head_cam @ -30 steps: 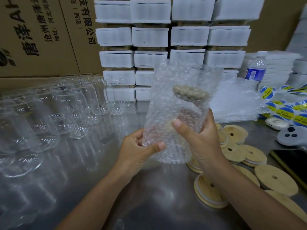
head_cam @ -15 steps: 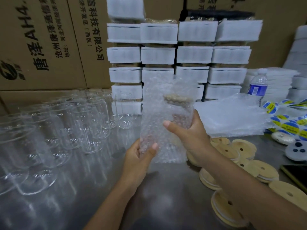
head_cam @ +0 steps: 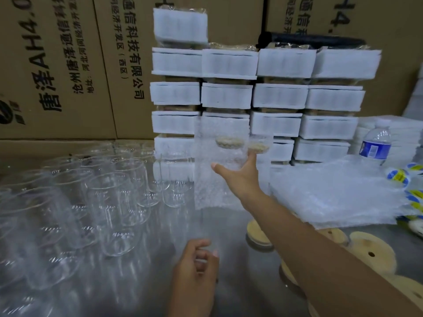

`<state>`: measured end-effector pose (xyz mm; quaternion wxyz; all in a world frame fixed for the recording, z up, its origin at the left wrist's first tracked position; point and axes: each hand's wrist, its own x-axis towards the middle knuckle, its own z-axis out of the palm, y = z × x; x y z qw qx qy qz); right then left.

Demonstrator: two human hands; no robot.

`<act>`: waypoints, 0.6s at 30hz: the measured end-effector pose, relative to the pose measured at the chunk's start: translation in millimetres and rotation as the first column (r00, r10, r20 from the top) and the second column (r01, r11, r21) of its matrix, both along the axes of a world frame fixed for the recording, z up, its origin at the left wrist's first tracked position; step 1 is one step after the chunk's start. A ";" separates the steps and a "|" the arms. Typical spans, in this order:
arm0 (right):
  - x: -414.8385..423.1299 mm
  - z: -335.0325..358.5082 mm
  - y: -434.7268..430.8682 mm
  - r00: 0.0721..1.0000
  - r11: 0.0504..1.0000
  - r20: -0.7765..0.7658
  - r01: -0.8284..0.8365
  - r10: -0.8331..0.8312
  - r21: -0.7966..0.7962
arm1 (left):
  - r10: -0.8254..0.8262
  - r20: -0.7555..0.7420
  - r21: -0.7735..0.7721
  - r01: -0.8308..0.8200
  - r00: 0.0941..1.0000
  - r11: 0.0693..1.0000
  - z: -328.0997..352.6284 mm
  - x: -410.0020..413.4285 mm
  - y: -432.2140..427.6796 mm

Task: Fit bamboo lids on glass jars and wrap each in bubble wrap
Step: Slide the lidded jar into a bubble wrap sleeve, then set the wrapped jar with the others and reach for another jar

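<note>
Bubble-wrapped jar, lidded, gripped by my right hand; left hand loosely curled, empty (many bare jars remain)

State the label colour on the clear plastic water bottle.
Blue, on the clear plastic water bottle; the head view shows it.

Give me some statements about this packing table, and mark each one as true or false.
1. The right hand holds a wrapped jar. True.
2. The left hand grips that jar too. False: it is lower down and holds nothing.
3. Many empty glass jars stand on the left. True.
4. The water bottle lies on its side. False: it stands upright.
5. Several wooden lids lie on the right. True.
</note>
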<state>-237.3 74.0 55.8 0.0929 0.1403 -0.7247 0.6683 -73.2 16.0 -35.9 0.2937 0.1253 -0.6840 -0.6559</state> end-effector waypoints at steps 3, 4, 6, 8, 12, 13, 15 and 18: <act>-19.9 -9.4 -14.5 0.998 0.998 0.020 0.066 -0.066 0.018 | -0.001 -0.002 -0.003 0.001 1.000 1.000 -0.1 -3.0 -7.5; -25.4 -12.8 -18.1 0.996 0.996 0.023 0.089 -0.090 0.021 | -0.003 0.006 0.003 0.003 1.000 1.000 -1.6 -4.9 -8.5; -34.4 -20.5 -23.3 0.991 0.992 0.038 0.124 -0.125 0.033 | 0.017 0.014 0.008 -0.017 1.000 1.000 -5.3 -8.5 -7.9; -43.5 -27.4 -26.7 0.989 0.989 0.040 0.139 -0.141 0.048 | 0.045 0.004 0.020 -0.045 0.999 0.999 -7.2 -11.9 -4.3; -60.6 -28.8 -34.6 0.983 0.981 0.003 0.182 -0.183 0.066 | 0.038 -0.001 0.123 -0.038 0.999 0.992 -5.5 -18.0 0.1; -64.4 -28.0 -36.9 0.980 0.978 -0.001 0.200 -0.200 0.065 | 0.034 -0.011 0.124 -0.033 0.999 0.992 -5.0 -18.0 -2.2; -71.3 -25.4 -40.6 0.968 0.966 0.004 0.251 -0.251 0.064 | -0.039 0.010 0.118 0.038 0.999 0.992 -1.6 -16.0 -11.2; -77.9 -22.3 -46.3 0.948 0.943 -0.003 0.317 -0.318 0.103 | -0.231 0.115 0.067 0.224 0.966 0.972 5.4 -14.5 -15.0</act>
